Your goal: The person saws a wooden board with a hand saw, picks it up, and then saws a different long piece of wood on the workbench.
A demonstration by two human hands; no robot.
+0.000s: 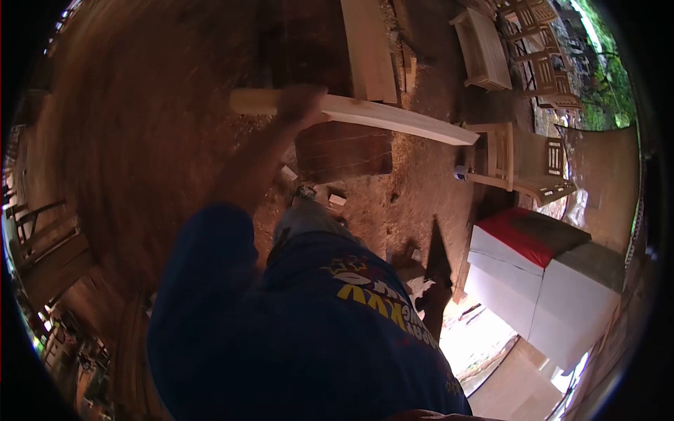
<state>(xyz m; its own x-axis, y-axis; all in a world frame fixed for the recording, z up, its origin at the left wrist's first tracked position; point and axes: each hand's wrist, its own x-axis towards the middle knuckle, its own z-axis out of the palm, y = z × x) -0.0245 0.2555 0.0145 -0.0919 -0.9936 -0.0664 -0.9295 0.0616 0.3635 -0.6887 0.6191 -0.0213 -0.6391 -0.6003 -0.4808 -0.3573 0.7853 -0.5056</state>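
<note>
My left hand (pixel 303 105), slightly blurred, is wrapped around a long pale wooden board (pixel 393 118). The board runs across the view in front of me, its cut end at the right. In deep shadow beside my body, my right hand (pixel 435 296) is closed on what looks like a handsaw (pixel 439 249), its dark blade tapering away from me. Beyond the held board, a wide plank (pixel 368 52) extends away. On the near side is a brown wooden block or bench top (pixel 344 153).
Wood offcuts (pixel 337 200) and shavings lie on the dirt floor (pixel 126 140). At the right stand a wooden chair (pixel 519 158), a slatted bench (pixel 483 49) and a large white box (pixel 540 281) with a red and dark cover. More wooden furniture (pixel 53 263) is at the left.
</note>
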